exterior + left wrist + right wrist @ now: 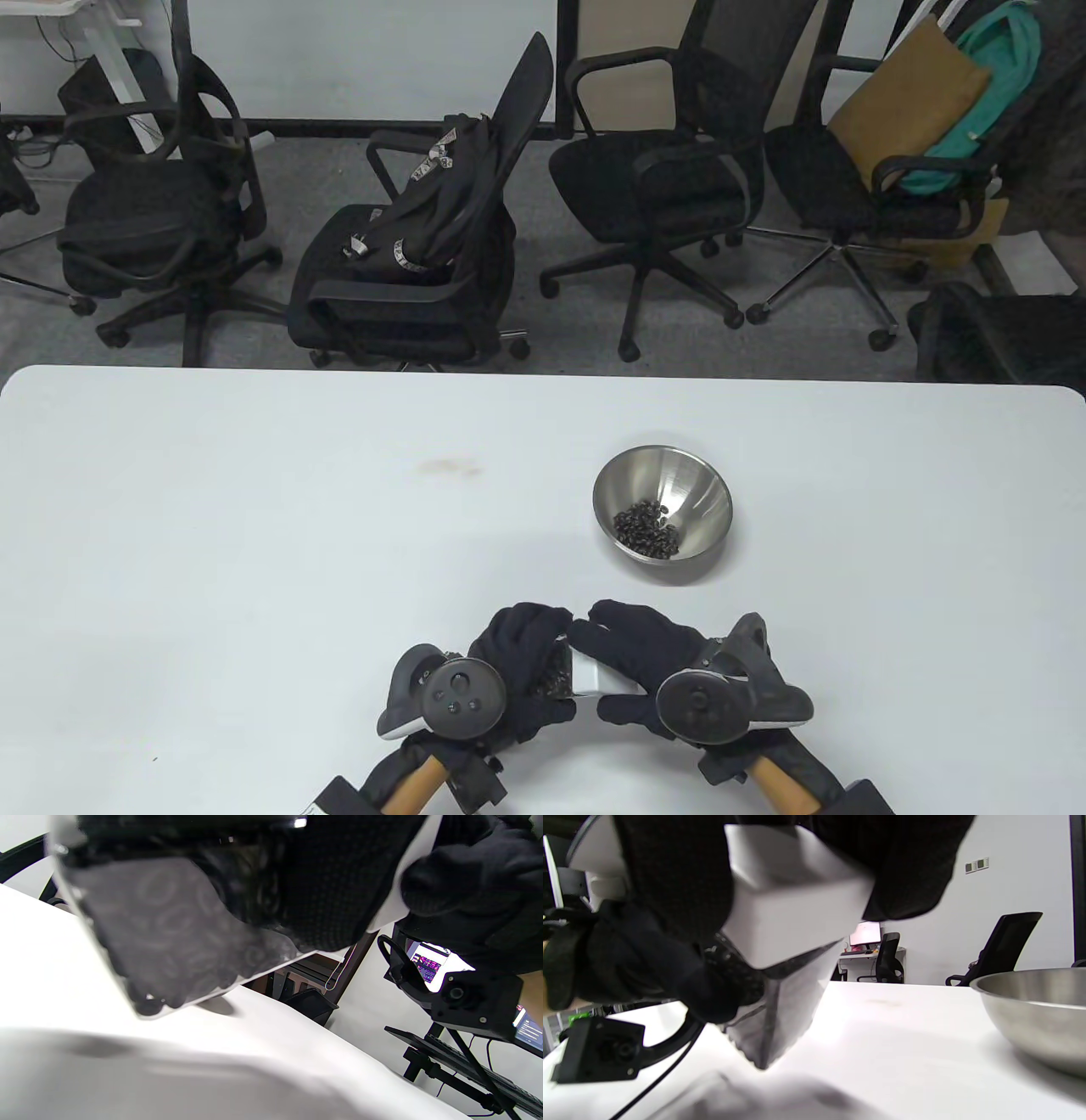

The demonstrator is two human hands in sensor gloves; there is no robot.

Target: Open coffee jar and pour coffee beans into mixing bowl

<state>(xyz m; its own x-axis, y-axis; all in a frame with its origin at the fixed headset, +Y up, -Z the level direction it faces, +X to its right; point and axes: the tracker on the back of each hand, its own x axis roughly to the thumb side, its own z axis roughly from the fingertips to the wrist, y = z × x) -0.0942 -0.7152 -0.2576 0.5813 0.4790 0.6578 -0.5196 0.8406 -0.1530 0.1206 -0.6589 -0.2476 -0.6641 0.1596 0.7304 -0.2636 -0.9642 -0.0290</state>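
1. At the near edge of the white table point(254, 526), two black-gloved hands hold a clear coffee jar point(780, 1014) between them, tilted and lifted clear of the surface.
2. The left hand point(517, 662) wraps around the jar's transparent body, through which dark coffee beans point(556, 675) show.
3. The right hand point(645, 662) closes over the jar's white lid point(793, 899), fingers curled around its top and sides; the lid sits on the jar.
4. A stainless-steel mixing bowl point(679, 475) stands on the table beyond the hands and a little to their right, apart from them, with a small heap of beans point(649, 531) on its floor.
5. Black office chairs point(662, 187) line the floor behind the table.
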